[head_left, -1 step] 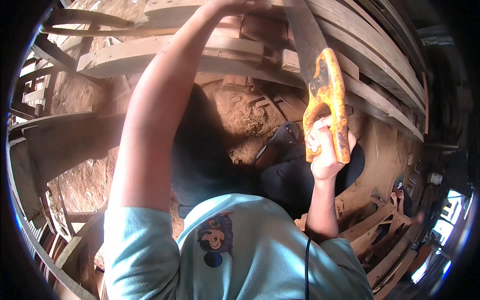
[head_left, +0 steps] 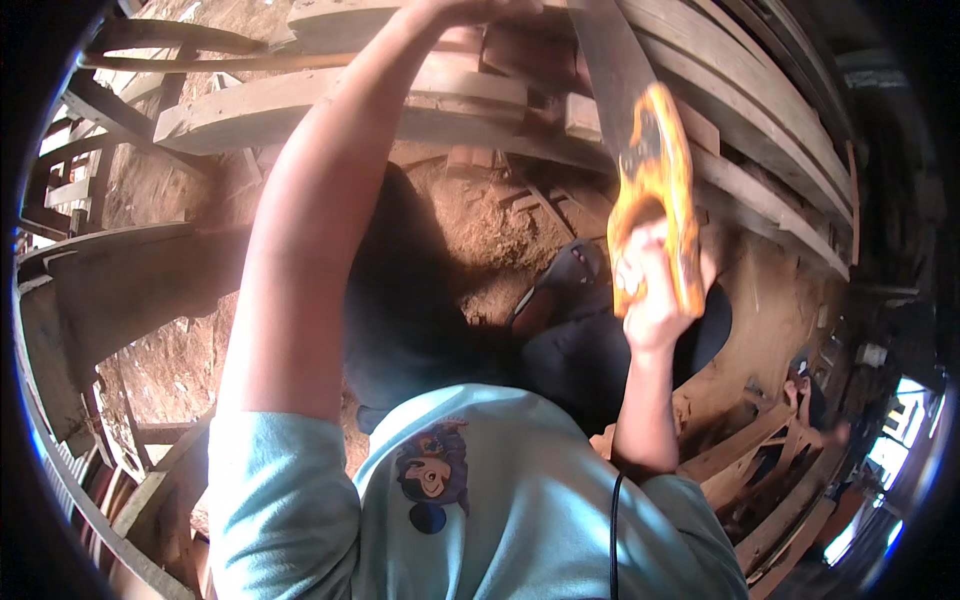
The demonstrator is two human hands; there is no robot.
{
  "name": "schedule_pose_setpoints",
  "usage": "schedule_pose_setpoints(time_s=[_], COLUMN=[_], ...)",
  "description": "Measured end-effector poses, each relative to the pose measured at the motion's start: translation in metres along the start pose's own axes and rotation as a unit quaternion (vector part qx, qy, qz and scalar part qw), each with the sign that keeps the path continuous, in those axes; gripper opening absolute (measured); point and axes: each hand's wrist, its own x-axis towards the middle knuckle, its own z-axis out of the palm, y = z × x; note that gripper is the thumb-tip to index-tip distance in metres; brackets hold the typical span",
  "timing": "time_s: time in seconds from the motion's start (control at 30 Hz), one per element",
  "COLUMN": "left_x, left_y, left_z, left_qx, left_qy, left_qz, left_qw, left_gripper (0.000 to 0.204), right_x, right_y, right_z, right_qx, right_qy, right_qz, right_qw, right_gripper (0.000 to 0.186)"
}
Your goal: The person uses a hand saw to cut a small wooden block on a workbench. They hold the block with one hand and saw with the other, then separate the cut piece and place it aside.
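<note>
My right hand (head_left: 658,300) is closed around the yellow, dark-stained handle of a handsaw (head_left: 652,185). The saw's grey blade (head_left: 607,65) runs away from me, past the ends of wooden pieces, and out of the top edge. My left arm stretches forward, and my left hand (head_left: 485,10) is at the top edge by the timber. That hand is partly cut off, so its grip does not show. Below it lie a thick pale beam (head_left: 300,108) and reddish wood blocks (head_left: 525,55). Where the blade meets wood is out of view.
Long stacked planks (head_left: 750,110) extend to the right. Sawdust (head_left: 500,225) covers the ground by my sandalled foot (head_left: 560,285). A broad dark board (head_left: 130,290) stands at left. Wooden frames (head_left: 770,450) are at lower right, near another person's hand (head_left: 797,390).
The saw and my right hand have shifted slightly forward, away from me, with the handle blurred by motion. My left arm stays nearly in place.
</note>
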Motion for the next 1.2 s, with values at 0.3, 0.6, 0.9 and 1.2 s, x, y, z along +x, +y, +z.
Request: schedule_pose_setpoints(time_s=[0.3,0.6,0.9,1.2], left_x=[0.008,0.005,-0.005,0.006], left_y=[0.006,0.007,0.008,-0.002], left_z=[0.004,0.005,-0.007,-0.003], left_qx=[-0.022,-0.011,0.015,0.003], left_qy=[0.006,0.010,0.016,-0.016], left_qz=[-0.004,0.008,0.018,-0.011], left_qw=[1.000,1.000,1.000,1.000], left_gripper=[0.083,0.083,0.082,0.081], right_x=[0.025,0.085,0.003,-0.002], right_y=[0.029,0.041,0.021,0.026], right_z=[-0.011,0.018,-0.019,-0.033], right_qx=[-0.051,-0.055,-0.029,-0.076], right_qy=[-0.010,-0.021,-0.040,-0.048], right_qz=[-0.012,-0.011,-0.014,-0.028], right_qw=[0.999,0.998,0.999,0.996], right_gripper=[0.011,0.017,0.013,0.009])
